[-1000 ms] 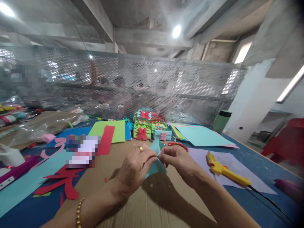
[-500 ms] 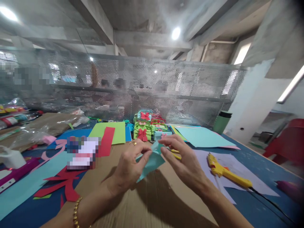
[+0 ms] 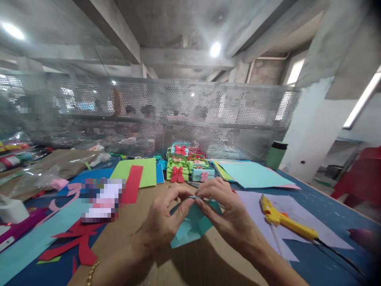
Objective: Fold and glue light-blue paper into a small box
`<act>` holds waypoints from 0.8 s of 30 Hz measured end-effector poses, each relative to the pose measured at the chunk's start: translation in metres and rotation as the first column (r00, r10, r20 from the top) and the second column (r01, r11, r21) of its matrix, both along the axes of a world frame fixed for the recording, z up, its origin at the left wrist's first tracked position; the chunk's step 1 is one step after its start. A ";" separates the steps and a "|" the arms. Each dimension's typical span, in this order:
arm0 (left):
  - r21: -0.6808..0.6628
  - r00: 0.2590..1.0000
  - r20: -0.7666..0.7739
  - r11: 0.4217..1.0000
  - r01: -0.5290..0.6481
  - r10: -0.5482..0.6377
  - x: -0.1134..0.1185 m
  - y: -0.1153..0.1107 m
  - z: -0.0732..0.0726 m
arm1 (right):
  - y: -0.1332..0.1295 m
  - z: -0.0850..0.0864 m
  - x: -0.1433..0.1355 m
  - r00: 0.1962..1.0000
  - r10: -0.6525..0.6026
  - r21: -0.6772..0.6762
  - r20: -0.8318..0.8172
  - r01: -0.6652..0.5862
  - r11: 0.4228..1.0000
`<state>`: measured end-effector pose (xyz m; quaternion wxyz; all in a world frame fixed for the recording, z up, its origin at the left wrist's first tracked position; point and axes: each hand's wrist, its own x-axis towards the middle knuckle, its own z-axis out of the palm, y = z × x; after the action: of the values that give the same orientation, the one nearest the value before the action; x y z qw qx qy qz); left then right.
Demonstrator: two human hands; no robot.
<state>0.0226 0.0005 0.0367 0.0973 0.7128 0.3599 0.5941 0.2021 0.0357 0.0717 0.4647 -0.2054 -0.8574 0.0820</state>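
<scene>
A folded piece of light blue paper [image 3: 190, 227] is held in the air over the brown cardboard sheet [image 3: 127, 222]. My left hand [image 3: 166, 210] pinches its upper edge between thumb and fingers. From the other side my right hand [image 3: 223, 202] grips the same edge, its fingertips close to those of the left. The fingers hide part of the folds. Just beyond the hands stand small paper bags with bows, among them a green bag with a red bow [image 3: 177, 174] and a light blue bag with a pink bow [image 3: 203, 175].
A yellow glue gun [image 3: 285, 222] lies on pale lilac paper [image 3: 309, 210] at the right. Behind it are light blue sheets [image 3: 256, 173] and a green bottle [image 3: 276, 155]. Red paper scraps [image 3: 85, 248] and a red strip [image 3: 132, 184] lie leftward. A perforated metal screen [image 3: 149, 99] borders the table.
Both hands have come together on the paper's upper edge. My right fingers, spread earlier, now pinch it, and the paper has turned to show a broader face.
</scene>
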 end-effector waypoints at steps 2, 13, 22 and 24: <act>-0.039 1.000 -0.003 0.999 0.004 -0.005 0.000 0.000 0.000 | -0.001 0.000 0.000 1.000 0.012 0.002 -0.006 -0.012 1.000; -0.207 0.988 0.132 0.972 0.107 -0.081 0.003 0.002 0.001 | 0.004 -0.007 0.000 0.996 -0.053 -0.117 0.076 0.061 0.991; -0.165 0.974 0.175 0.971 0.173 -0.143 0.004 0.006 0.000 | 0.012 -0.010 0.002 0.996 -0.050 0.064 0.075 0.045 0.997; -0.126 0.981 0.154 0.983 0.137 -0.117 0.003 0.007 0.000 | 0.015 -0.009 0.002 0.996 -0.052 0.096 0.078 0.044 0.994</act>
<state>0.0258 0.0076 0.0363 0.2095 0.6807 0.3453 0.6112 0.2042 0.0511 0.0624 0.4408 -0.2069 -0.8732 0.0219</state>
